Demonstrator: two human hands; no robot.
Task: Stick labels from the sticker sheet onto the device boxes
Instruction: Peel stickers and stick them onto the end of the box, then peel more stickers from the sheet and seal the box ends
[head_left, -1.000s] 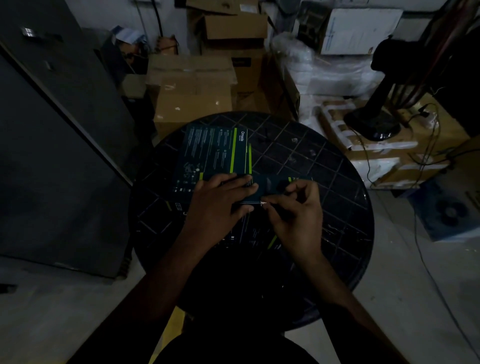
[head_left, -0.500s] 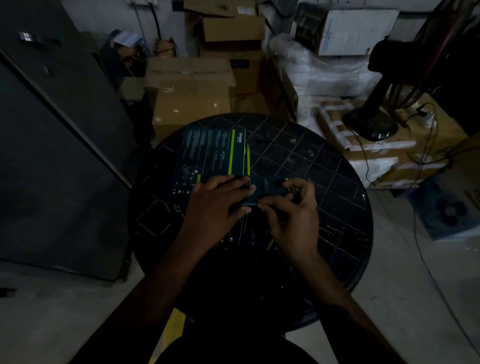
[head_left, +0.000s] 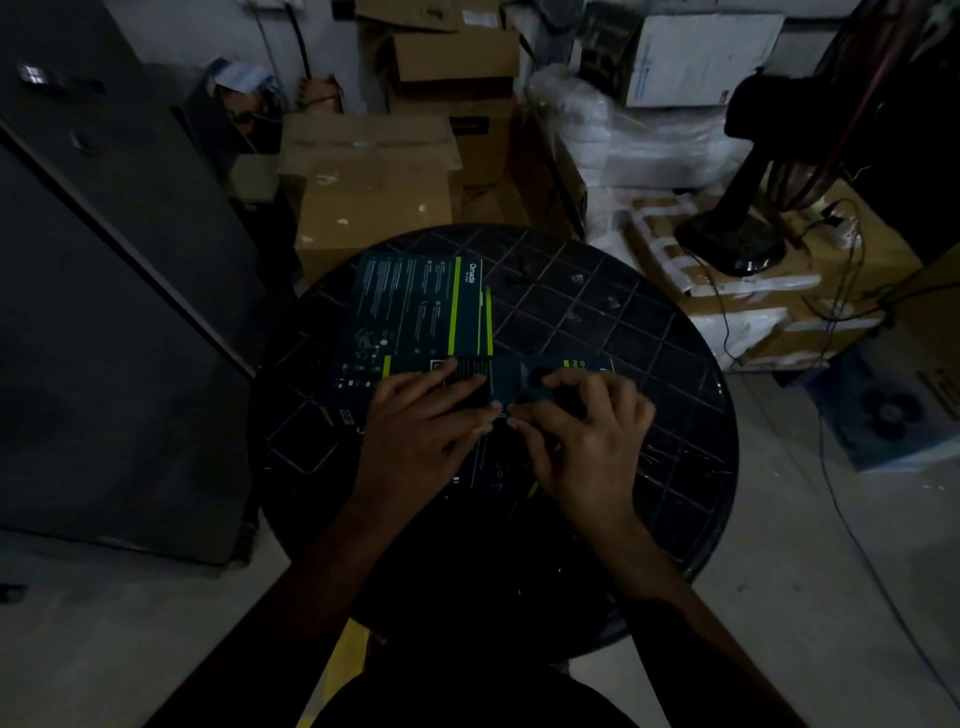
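Note:
On the dark round table (head_left: 623, 322) a teal device box with green stripes (head_left: 415, 306) lies flat at the back left. A second teal box (head_left: 519, 376) lies across in front of it, and a third one (head_left: 493, 473) shows between my wrists. My left hand (head_left: 421, 421) holds a small dark sheet, apparently the sticker sheet (head_left: 465, 384), with its fingers on top and its thumb at the near edge. My right hand (head_left: 576, 431) has its fingers curled, and its thumb and forefinger pinch at that sheet's right edge. The dim light hides any label there.
Cardboard cartons (head_left: 374, 192) and plastic-wrapped goods (head_left: 623, 140) crowd the floor behind the table. A black fan stand (head_left: 732, 244) with trailing cables stands on a carton at the right. A dark metal cabinet (head_left: 104, 291) fills the left side.
My right hand's fingers have curled in closer to my left thumb. Both hands stay at the same spot over the boxes.

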